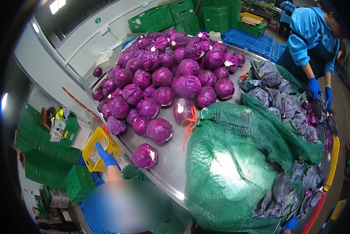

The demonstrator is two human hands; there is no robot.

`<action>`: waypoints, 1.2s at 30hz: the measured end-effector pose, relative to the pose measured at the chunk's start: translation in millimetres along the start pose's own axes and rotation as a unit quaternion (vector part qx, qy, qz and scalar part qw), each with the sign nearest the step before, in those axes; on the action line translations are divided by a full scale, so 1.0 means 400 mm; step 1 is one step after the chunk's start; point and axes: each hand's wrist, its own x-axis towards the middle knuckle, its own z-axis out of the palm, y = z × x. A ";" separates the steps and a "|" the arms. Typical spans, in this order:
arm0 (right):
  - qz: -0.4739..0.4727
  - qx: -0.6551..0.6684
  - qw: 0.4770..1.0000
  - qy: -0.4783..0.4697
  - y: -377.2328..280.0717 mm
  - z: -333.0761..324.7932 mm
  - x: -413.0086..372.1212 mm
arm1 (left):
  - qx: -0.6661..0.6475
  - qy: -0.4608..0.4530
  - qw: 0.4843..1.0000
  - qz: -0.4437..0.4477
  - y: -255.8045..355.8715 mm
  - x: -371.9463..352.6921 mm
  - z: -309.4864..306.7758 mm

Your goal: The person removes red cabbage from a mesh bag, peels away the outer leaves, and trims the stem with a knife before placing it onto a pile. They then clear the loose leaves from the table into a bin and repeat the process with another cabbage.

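Observation:
My left hand [106, 155], in a blue glove, reaches out past the table's left edge with its fingers stretched and nothing in it. Behind it is a yellow crate [101, 145]. At the bottom edge, only part of my blue-gloved right hand [290, 224] shows, beside loose outer cabbage leaves [278, 195] and a green mesh sack [221, 167]. Its fingers are too hidden to read. Trimmed red cabbages [159, 130] are heaped on the steel table [171, 165]. One cabbage [188, 86] above the heap looks smeared, as if moving.
Across the table, a co-worker in blue gloves [314, 88] handles dull purple leaves [288, 103]. An orange-red tie [190, 123] hangs from the sack. Yellow [332, 163] and red [315, 213] crate rims line the right edge. Green crates [153, 21] and blue pallets [249, 39] stand behind.

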 end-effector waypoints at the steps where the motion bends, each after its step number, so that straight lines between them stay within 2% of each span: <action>1: 0.003 -0.004 1.000 0.001 -0.002 -0.016 -0.016 | 0.018 -0.023 0.999 -0.021 -0.013 0.007 0.011; 2: 0.028 -0.057 0.998 -0.001 -0.095 -0.015 -0.058 | 0.035 -0.045 0.997 -0.042 -0.021 0.011 0.025; 3: 0.052 -0.109 0.993 -0.005 -0.102 -0.015 -0.058 | 0.037 -0.079 0.995 -0.045 -0.024 0.009 0.052; 4: 0.071 -0.063 0.995 -0.014 -0.111 -0.011 -0.062 | 0.038 -0.113 0.992 -0.048 -0.021 -0.006 0.091; 6: 0.063 -0.065 0.996 -0.015 -0.132 -0.013 -0.075 | 0.028 -0.249 0.968 -0.009 0.005 -0.104 0.179; 8: 0.054 -0.101 0.993 -0.023 -0.186 -0.016 -0.092 | 0.044 -0.383 0.923 0.015 0.066 -0.291 0.267; 10: 0.048 -0.052 0.997 -0.005 -0.172 -0.002 -0.098 | 0.061 -0.528 0.844 0.066 0.130 -0.518 0.310; 11: 0.041 -0.004 0.999 0.014 -0.171 0.003 -0.099 | 0.087 -0.565 0.819 0.043 0.129 -0.607 0.321; 12: 0.053 0.005 0.998 0.019 -0.219 0.006 -0.116 | 0.114 -0.633 0.762 0.072 0.096 -0.661 0.337; 13: 0.052 0.008 0.998 0.017 -0.206 0.003 -0.109 | 0.032 -0.707 0.707 -0.004 0.067 -0.741 0.343; 14: 0.071 0.041 0.997 -0.002 -0.192 0.007 -0.098 | 0.107 -0.729 0.677 0.001 0.038 -0.821 0.341; 15: 0.089 0.074 0.993 -0.021 -0.185 0.010 -0.092 | 0.110 -0.767 0.632 0.020 -0.014 -0.888 0.335; 17: 0.095 0.073 0.993 -0.021 -0.238 0.010 -0.109 | 0.144 -0.795 0.590 -0.005 -0.049 -1.010 0.294; 19: 0.100 0.073 0.992 -0.021 -0.256 0.012 -0.119 | 0.297 -0.817 0.491 0.047 -0.104 -1.065 0.284; 20: 0.118 0.089 0.989 -0.029 -0.248 0.014 -0.116 | 0.294 -0.816 0.495 0.049 -0.171 -1.059 0.274; 22: 0.129 0.106 0.985 -0.040 -0.258 0.012 -0.108 | 0.419 -0.736 0.488 0.208 -0.303 -1.034 0.262; 23: 0.142 0.126 0.980 -0.054 -0.272 0.010 -0.116 | 0.465 -0.683 0.523 0.209 -0.288 -1.008 0.243; 24: 0.158 0.145 0.974 -0.067 -0.281 0.007 -0.121 | 0.523 -0.675 0.481 0.198 -0.271 -0.953 0.239; 25: 0.160 0.143 0.974 -0.067 -0.277 0.010 -0.119 | 0.538 -0.642 0.505 0.207 -0.202 -0.909 0.214; 26: 0.153 0.143 0.976 -0.056 -0.264 0.021 -0.115 | 0.507 -0.597 0.569 0.251 -0.196 -0.850 0.176; 27: 0.149 0.141 0.978 -0.039 -0.246 0.020 -0.111 | 0.544 -0.565 0.550 0.287 -0.277 -0.754 0.172; 28: 0.143 0.180 0.972 -0.049 -0.224 0.032 -0.110 | 0.573 -0.562 0.555 0.219 -0.243 -0.706 0.182; 29: 0.138 0.219 0.965 -0.053 -0.207 0.025 -0.106 | 0.538 -0.505 0.642 0.209 -0.118 -0.739 0.169; 31: 0.150 0.201 0.967 -0.051 -0.315 0.007 -0.156 | 0.472 -0.453 0.719 0.236 -0.078 -0.749 0.190; 32: 0.163 0.196 0.966 -0.049 -0.329 0.003 -0.163 | 0.468 -0.472 0.708 0.240 -0.084 -0.768 0.224; 33: 0.174 0.192 0.965 -0.051 -0.340 0.005 -0.167 | 0.302 -0.475 0.825 0.048 -0.087 -0.784 0.263; 34: 0.188 0.190 0.962 -0.049 -0.365 0.004 -0.176 | 0.117 -0.438 0.879 -0.151 -0.090 -0.795 0.293; 35: 0.194 0.191 0.962 -0.038 -0.357 0.003 -0.174 | 0.119 -0.448 0.873 -0.152 -0.139 -0.787 0.325; 36: 0.194 0.190 0.961 -0.041 -0.342 0.007 -0.171 | 0.170 -0.458 0.872 0.015 -0.227 -0.770 0.366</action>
